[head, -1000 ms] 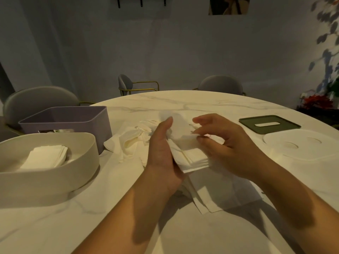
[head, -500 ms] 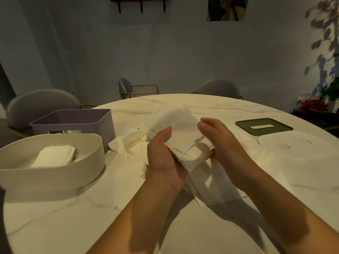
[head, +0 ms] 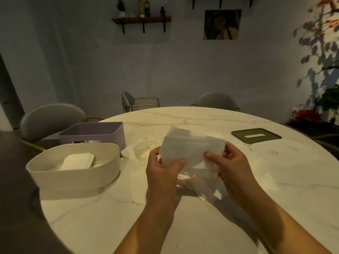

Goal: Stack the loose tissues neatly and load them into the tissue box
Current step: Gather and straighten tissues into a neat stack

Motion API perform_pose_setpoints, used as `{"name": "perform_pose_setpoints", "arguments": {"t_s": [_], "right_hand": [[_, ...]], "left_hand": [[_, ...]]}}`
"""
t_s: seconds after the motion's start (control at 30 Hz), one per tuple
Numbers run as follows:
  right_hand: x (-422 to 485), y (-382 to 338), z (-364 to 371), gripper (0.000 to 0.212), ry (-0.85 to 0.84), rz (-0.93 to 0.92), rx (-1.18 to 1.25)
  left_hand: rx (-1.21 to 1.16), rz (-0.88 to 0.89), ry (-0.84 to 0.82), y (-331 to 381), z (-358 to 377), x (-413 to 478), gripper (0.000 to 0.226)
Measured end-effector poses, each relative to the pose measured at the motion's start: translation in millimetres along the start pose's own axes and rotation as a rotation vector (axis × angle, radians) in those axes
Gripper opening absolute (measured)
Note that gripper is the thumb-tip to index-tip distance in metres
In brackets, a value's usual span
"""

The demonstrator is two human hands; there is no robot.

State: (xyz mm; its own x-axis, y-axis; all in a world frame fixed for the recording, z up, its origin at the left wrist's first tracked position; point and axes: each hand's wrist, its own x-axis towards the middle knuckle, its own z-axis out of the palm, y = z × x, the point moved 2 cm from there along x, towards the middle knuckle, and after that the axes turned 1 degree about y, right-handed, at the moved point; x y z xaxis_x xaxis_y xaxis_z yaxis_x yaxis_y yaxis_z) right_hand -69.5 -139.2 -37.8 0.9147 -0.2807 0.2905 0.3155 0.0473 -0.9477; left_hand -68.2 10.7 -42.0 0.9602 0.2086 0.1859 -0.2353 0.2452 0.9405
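**Desk:** What does the person hold at the round marble table (head: 183, 226)?

**Photographer:** A stack of tissues (head: 190, 149), lifted clear of the tabletop with its broad face to the camera. The left hand (head: 161, 173) pinches its lower left corner and the right hand (head: 233, 165) its right edge. Each thumb lies on the near face, with the fingers curled behind.

**Desk:** And the box?

**Photographer:** The cream tissue box (head: 73, 176) stands open to the left, near the table's edge and well apart from the hands. A folded pile (head: 78, 161) lies inside it. Just behind it sits a purple box (head: 110, 132), and its contents cannot be made out.

**Desk:** Any sheets left out?

**Photographer:** Loose tissues (head: 141, 151) lie crumpled between the boxes and the hands, and more are spread flat beneath the hands. To the right, a green lid (head: 273, 137) with a slot and a white lid (head: 293, 153) rest on the marble. Grey chairs (head: 51, 116) ring the far side, and a shelf (head: 141, 20) hangs on the wall.
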Motion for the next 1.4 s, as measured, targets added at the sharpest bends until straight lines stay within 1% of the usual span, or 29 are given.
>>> {"name": "perform_pose_setpoints", "arguments": {"t_s": [0.1,0.13,0.2,0.3,0.33,0.43,0.6,0.7,0.8,0.87,1.0,1.07,1.13,1.2,1.27,1.33,1.4], "right_hand": [[-13.9,-1.7,2.0,0.032,-0.009,-0.052,-0.065],[-18.8,-0.4,3.7,0.032,-0.028,-0.058,-0.071],[-29.7,2.7,6.6,0.031,-0.079,-0.055,-0.084],[-39.4,7.5,8.5,0.031,-0.177,-0.038,-0.132],[-40.4,9.0,8.7,0.03,-0.203,-0.042,-0.16],[-39.3,11.4,6.5,0.031,-0.237,-0.073,-0.247],[-39.0,16.7,9.8,0.052,-0.347,-0.077,-0.385],[-40.5,15.1,12.1,0.052,-0.341,-0.164,-0.463],[-38.7,14.3,11.4,0.044,-0.309,-0.212,-0.439],[-36.5,14.6,9.7,0.041,-0.276,-0.198,-0.414],[-33.8,15.6,8.7,0.046,-0.247,-0.124,-0.373],[-34.4,16.8,9.4,0.04,-0.272,-0.094,-0.359],[-36.8,16.1,9.8,0.033,-0.296,-0.085,-0.331],[-38.4,12.7,9.9,0.028,-0.272,-0.112,-0.308],[-37.0,8.6,8.6,0.027,-0.197,-0.139,-0.261],[-35.3,5.1,8.1,0.028,-0.136,-0.098,-0.188],[-36.0,3.1,8.9,0.024,-0.139,-0.049,-0.133]], "left_hand": [[0.219,0.074,-0.092,4.0,-17.9,-10.7,0.053],[0.252,0.085,-0.107,5.3,-21.8,-14.8,0.053],[0.225,0.072,-0.129,7.6,-29.6,-24.5,0.053],[0.043,-0.035,-0.208,12.4,-34.1,-38.5,0.049],[0.015,-0.051,-0.206,13.9,-36.2,-41.4,0.049],[0.046,-0.005,-0.165,19.2,-39.1,-43.4,0.048],[0.111,-0.032,-0.209,11.1,-42.7,-35.3,0.069],[0.152,-0.015,-0.245,5.8,-43.2,-31.4,0.071],[0.195,0.034,-0.251,5.1,-42.7,-31.8,0.066],[0.182,0.036,-0.243,6.8,-42.4,-33.7,0.062],[0.065,-0.011,-0.27,13.3,-36.6,-39.5,0.064],[0.051,-0.03,-0.284,13.8,-35.5,-40.8,0.064],[0.007,-0.052,-0.291,13.0,-35.4,-42.2,0.059],[-0.042,-0.061,-0.298,16.0,-34.0,-44.2,0.057],[-0.005,-0.043,-0.282,16.8,-34.2,-43.9,0.057],[0.036,-0.054,-0.287,12.7,-35.7,-39.9,0.061],[0.103,-0.043,-0.291,4.9,-38.4,-35.0,0.063]]}}
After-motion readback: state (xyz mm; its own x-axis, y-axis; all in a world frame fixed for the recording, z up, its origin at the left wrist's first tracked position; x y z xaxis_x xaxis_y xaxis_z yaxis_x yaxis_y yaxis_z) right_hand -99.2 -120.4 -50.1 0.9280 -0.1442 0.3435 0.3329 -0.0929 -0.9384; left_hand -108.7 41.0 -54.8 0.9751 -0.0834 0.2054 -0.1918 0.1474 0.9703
